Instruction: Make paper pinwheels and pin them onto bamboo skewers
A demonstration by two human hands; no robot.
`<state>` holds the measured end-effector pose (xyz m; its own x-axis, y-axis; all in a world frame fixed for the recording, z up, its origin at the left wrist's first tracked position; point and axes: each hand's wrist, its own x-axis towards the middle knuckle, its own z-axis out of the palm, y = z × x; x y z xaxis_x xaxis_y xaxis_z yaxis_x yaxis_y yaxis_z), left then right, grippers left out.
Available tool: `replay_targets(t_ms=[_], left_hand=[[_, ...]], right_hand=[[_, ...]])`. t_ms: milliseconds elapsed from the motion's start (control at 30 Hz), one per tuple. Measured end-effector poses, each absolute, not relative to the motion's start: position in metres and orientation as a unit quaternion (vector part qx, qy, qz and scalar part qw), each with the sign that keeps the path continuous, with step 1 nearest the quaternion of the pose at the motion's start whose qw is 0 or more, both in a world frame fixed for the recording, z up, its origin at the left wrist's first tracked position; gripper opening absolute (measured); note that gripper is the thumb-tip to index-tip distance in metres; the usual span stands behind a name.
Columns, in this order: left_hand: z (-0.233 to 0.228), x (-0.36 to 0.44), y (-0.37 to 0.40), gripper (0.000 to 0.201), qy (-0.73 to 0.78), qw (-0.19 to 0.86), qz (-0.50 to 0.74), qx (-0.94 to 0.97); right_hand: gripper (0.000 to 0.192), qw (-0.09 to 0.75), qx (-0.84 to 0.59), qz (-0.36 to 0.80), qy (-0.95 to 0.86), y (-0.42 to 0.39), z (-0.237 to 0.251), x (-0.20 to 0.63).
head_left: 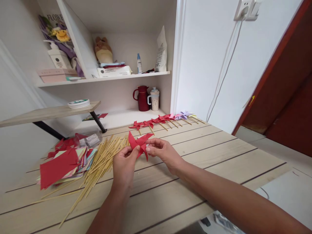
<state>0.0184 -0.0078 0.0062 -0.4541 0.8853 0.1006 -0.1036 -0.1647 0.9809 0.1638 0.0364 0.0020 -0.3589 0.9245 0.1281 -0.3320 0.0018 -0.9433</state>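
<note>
Pale plank table (219, 152) against white shelving (117, 76), strewn with bamboo sticks (102, 162), coloured paper squares (65, 162) and a row of finished pinwheels (165, 121) at the back. Above mid-table, red paper pinwheel (139, 144) pinched between left hand (124, 165) and right hand (163, 152), fingertips of both closed on its folds.

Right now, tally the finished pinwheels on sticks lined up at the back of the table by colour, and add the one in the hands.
Red pinwheels in the row: about 5; they overlap, so the count is approximate
Purple pinwheel in the row: 1
Red pinwheel held by left hand and right hand: 1
Total: about 7
</note>
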Motion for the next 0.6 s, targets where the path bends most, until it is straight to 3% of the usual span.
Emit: replay_targets(t_ms=[300, 600], left_hand=[[0.006, 0.0208, -0.007, 0.031, 0.534, 0.368, 0.66, 0.38], [0.0041, 0.0148, -0.0055, 0.03, 0.528, 0.34, 0.694, 0.351]], right_hand=[[0.031, 0.491, -0.292, 0.641, -0.513, 0.0365, 0.0032, 0.1636], [0.035, 0.502, -0.278, 0.633, -0.519, 0.0353, 0.0046, 0.1655]])
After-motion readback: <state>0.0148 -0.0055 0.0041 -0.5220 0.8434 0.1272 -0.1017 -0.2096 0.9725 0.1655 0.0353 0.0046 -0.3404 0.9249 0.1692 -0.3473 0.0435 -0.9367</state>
